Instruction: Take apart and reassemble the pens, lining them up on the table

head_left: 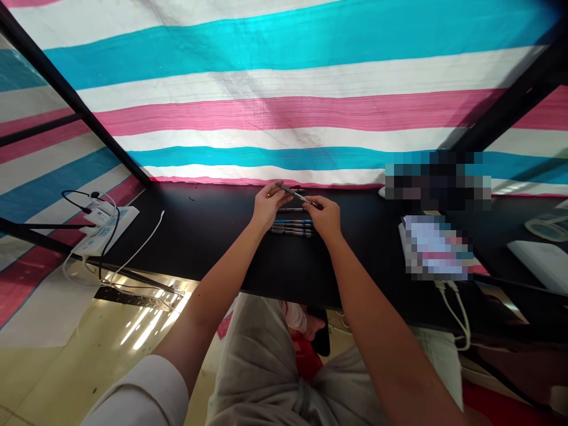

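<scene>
Near the centre of the frame, a slim, dark grey pen-like stick [293, 193] is held above the bench [213, 236], a long, flat, black surface across the middle of the picture. The stick slants from upper left to lower right between two bare hands. The left hand [265, 205], with a gold-coloured ring on one finger, grasps its upper-left end with the fingertips; the right hand [326, 218] grasps its lower-right end, fingers curled around it.

Just below the stick, between the hands, a row of slim, dark pens with grey and blue parts [293, 228] lies on the bench, side by side and roughly level across the frame. Another slim, dark pen [290, 210] lies apart, above that row. The fine markings are too small to read.

At the left of the frame, a white, box-shaped power strip [109, 234] bears plugs and black and white cables; one thin white cable [141, 248] runs onto the bench. Right of centre, a flat object [437, 248] is blurred by blocks. Behind the bench hangs a sheet striped in blue, white and pink [284, 112]. Grey trousers [252, 361] fill the lower middle.
</scene>
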A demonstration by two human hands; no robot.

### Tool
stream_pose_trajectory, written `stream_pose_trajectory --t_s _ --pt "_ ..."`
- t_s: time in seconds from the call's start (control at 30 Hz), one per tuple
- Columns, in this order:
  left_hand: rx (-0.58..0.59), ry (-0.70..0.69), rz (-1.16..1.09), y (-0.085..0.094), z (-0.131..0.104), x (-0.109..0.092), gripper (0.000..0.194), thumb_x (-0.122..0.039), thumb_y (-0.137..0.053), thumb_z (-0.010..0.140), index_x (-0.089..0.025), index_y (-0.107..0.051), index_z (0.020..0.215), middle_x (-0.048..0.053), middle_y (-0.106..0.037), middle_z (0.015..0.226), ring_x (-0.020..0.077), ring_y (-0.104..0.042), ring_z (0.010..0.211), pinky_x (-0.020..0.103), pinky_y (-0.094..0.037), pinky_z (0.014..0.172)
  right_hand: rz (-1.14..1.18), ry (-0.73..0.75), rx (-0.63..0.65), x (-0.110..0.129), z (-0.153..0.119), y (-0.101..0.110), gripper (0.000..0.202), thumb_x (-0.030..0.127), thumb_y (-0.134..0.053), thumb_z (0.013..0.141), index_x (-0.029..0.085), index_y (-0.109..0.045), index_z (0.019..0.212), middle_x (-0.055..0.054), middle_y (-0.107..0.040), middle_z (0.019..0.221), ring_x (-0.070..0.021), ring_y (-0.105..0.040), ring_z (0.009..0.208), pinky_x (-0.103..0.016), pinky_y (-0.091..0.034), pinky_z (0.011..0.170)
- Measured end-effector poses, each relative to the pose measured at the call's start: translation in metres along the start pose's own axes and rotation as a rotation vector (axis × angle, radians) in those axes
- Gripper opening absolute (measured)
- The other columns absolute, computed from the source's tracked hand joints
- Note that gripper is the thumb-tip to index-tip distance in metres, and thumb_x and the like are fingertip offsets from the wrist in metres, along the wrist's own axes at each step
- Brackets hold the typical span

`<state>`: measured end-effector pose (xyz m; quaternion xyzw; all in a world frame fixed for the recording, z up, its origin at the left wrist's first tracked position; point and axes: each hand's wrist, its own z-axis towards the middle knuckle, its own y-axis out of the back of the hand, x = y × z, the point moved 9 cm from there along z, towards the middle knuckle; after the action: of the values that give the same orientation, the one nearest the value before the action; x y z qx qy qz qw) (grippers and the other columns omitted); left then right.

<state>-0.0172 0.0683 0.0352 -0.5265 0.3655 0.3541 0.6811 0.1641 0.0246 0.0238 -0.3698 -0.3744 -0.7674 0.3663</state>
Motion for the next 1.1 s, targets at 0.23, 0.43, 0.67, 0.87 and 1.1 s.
stream_pose_trajectory --t_s 0.23,0.43,0.67,0.87,1.1 --pt "0.028 -0.064 0.086 0.004 0.004 0.001 0.028 -0.029 -0.083 0.074 -0.014 -0.069 0.093 0.003 -0.065 0.084 0.0177 -0.07 0.083 0.04 -0.062 0.081 0.026 -0.021 0.061 0.007 -0.003 -0.004 0.029 0.04 -0.068 0.074 0.018 -0.077 0.091 -0.004 -0.072 0.079 -0.0211 -0.062 0.072 -0.034 -0.047 0.07" --pt "0.03 -0.051 0.138 0.006 0.004 0.004 0.034 -0.038 -0.084 0.073 -0.015 -0.066 0.091 0.003 -0.067 0.082 0.0186 -0.072 0.08 0.04 -0.063 0.078 0.097 -0.068 0.095 0.0 -0.002 -0.009 0.033 0.043 -0.053 0.085 0.017 -0.074 0.087 -0.006 -0.072 0.074 -0.0228 -0.066 0.074 -0.037 -0.05 0.075" --pt "-0.014 -0.075 0.243 0.01 0.003 0.0 0.031 -0.037 -0.082 0.075 -0.015 -0.066 0.089 0.005 -0.072 0.085 0.0164 -0.072 0.077 0.033 -0.062 0.075 -0.023 0.033 0.096 0.008 -0.003 -0.007 0.016 0.033 -0.065 0.073 0.019 -0.068 0.082 -0.006 -0.071 0.082 -0.0225 -0.063 0.078 -0.038 -0.051 0.077" --pt "0.013 -0.058 0.231 0.006 0.001 0.0 0.034 -0.039 -0.083 0.073 -0.014 -0.065 0.088 0.006 -0.072 0.084 0.0192 -0.073 0.073 0.033 -0.062 0.07 -0.003 0.081 0.113 0.012 -0.003 -0.011 0.026 0.039 -0.057 0.083 0.018 -0.07 0.093 -0.01 -0.073 0.096 -0.0247 -0.066 0.09 -0.04 -0.051 0.086" --pt "0.016 -0.065 0.257 0.004 0.0 -0.001 0.028 -0.034 -0.082 0.075 -0.014 -0.066 0.084 0.004 -0.07 0.08 0.0182 -0.072 0.074 0.038 -0.063 0.075 -0.075 0.1 0.139 0.012 -0.003 -0.011 0.011 0.028 -0.06 0.077 0.02 -0.067 0.082 -0.007 -0.071 0.086 -0.0242 -0.064 0.085 -0.04 -0.049 0.085"
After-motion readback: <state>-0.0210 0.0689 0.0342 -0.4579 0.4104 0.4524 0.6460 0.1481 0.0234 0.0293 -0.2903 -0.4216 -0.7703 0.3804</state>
